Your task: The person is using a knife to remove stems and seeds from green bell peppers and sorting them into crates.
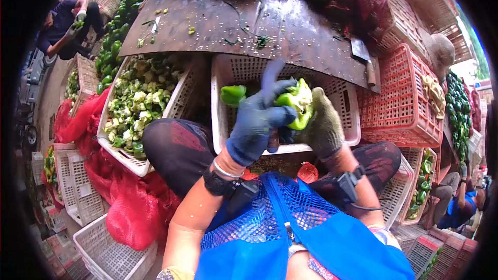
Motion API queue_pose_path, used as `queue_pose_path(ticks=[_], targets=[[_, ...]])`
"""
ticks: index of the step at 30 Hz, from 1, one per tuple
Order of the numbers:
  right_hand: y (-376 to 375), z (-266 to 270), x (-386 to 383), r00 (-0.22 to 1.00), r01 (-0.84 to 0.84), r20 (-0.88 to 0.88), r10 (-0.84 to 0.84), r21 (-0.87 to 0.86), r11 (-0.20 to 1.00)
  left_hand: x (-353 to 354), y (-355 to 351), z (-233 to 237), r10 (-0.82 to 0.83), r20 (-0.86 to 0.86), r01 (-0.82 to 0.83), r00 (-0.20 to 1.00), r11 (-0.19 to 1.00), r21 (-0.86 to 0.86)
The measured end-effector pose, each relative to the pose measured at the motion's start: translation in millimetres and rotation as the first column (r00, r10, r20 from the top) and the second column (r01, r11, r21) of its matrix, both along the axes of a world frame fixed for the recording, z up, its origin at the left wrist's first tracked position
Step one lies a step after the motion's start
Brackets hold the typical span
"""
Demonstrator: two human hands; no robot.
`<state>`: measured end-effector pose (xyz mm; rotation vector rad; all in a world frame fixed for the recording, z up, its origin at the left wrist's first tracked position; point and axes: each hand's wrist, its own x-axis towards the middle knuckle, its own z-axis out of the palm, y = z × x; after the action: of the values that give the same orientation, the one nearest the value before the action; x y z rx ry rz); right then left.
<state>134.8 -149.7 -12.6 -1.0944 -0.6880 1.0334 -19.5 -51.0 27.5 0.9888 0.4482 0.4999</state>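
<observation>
In front of me, a green bell pepper (300,105), cut open with its pale inside showing, is between my two gloved hands. My right hand (326,127), in an olive glove, grips its right side. My left hand (254,124), in a blue glove, is closed around a knife (271,79), whose blurred blade points up and whose handle end shows below the fingers. The left thumb and fingers also touch the pepper. Another green pepper piece (233,95) shows just left of the blue glove. Both hands are over a white plastic crate (220,129).
A crate of pale pepper cores (141,101) stands at left. Ahead, a wooden board (207,23) carries seeds and a cleaver (361,52). A red crate (399,98) stands at right, red mesh sacks (129,212) at left. Other people (62,31) sit to both sides.
</observation>
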Motion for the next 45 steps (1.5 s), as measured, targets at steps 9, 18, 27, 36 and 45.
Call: queue_pose_path(ticks=[9, 18, 27, 36, 45], targets=[[-1.9, 15.8, -11.7, 0.988, 0.150, -0.013, -0.155, -0.189, 0.970, 7.0, -5.0, -12.2, 0.313, -0.438, 0.262, 0.843, 0.472, 0.842], [-8.3, 15.2, -55.1, 0.939, 0.155, -0.258, -0.227, -0.273, 0.950, -1.6, 19.8, -54.2, 0.648, -0.214, -0.032, 0.731, 0.346, 0.938], [5.5, 17.7, -28.8, 0.990, 0.140, 0.022, -0.139, -0.269, 0.953, -24.5, 35.4, -46.6, 0.539, -0.310, 0.030, 0.783, 0.465, 0.885], [25.8, -20.8, -57.2, 0.982, 0.186, 0.096, -0.166, -0.264, 0.947, -9.8, 24.7, -55.7, 0.631, -0.196, -0.054, 0.750, 0.354, 0.934], [7.7, 1.6, -25.1, 0.973, 0.130, 0.221, -0.068, -0.280, 0.951, 0.9, 67.3, -73.2, 0.587, -0.364, -0.537, 0.723, 0.809, 0.238]])
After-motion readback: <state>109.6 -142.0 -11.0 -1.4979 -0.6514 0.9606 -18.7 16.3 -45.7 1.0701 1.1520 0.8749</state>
